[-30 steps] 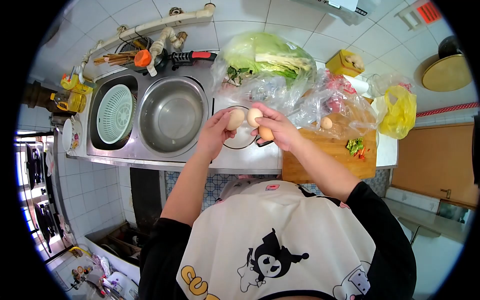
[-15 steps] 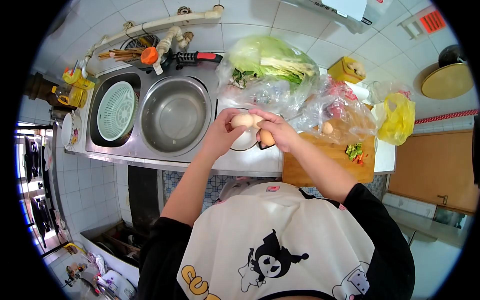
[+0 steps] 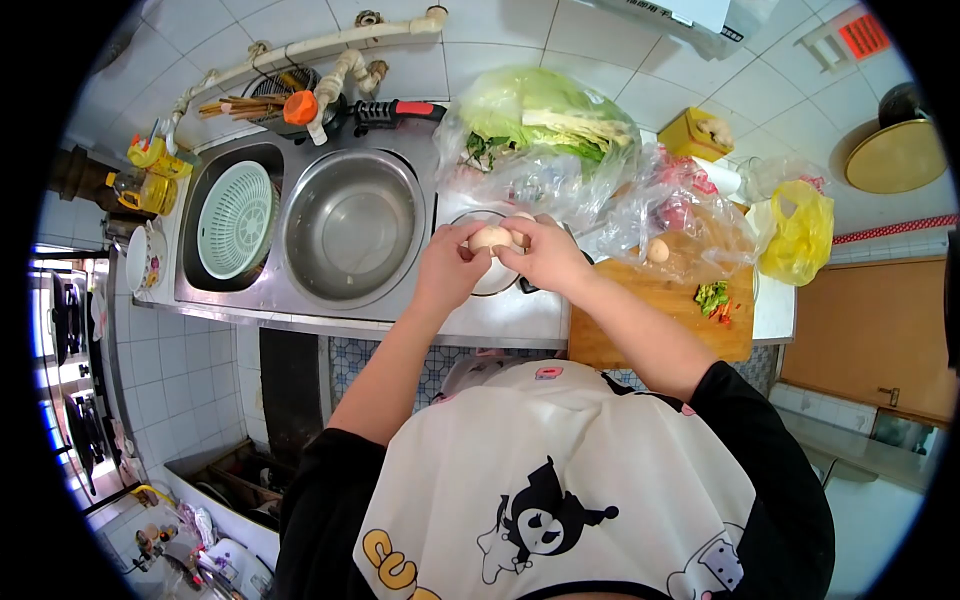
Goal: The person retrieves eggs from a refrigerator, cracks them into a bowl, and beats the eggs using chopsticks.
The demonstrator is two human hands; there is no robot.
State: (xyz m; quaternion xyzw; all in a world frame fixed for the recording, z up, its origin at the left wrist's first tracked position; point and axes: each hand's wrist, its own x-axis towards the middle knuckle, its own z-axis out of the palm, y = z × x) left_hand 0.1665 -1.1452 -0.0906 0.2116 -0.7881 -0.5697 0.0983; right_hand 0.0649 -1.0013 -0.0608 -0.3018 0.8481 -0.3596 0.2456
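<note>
Egg (image 3: 490,238) sits pinched, in the head view, between the fingertips of the left hand (image 3: 453,262) and the right hand (image 3: 543,255), which meet it from either side with thumbs drawn close together at its near edge. Both grips are nearly closed, with only the egg's width between them; the far fingers curl in, and whether the right palm holds anything more is hidden. Any crack in the shell is too small to make out. Directly beneath is a round white vessel (image 3: 492,286) with a dark rim, largely covered by the hands. A wooden cutting board (image 3: 620,325) lies just to the right, partly under the right forearm, with chopped green and red pieces (image 3: 713,300) on it. Toward its back, a crumpled clear plastic bag (image 3: 710,235) spreads over the wood, and a loose egg (image 3: 657,250) shows there. Beyond the hands, bagged leafy greens (image 3: 550,125) crowd the counter back to the tiles, leaving little bare surface on that side. A yellow box (image 3: 690,140) stands by the wall, and a yellow bag (image 3: 797,240) slumps at the far right. Left of the hands, a sink holds a metal basin (image 3: 350,228) and a pale green colander (image 3: 237,222).
</note>
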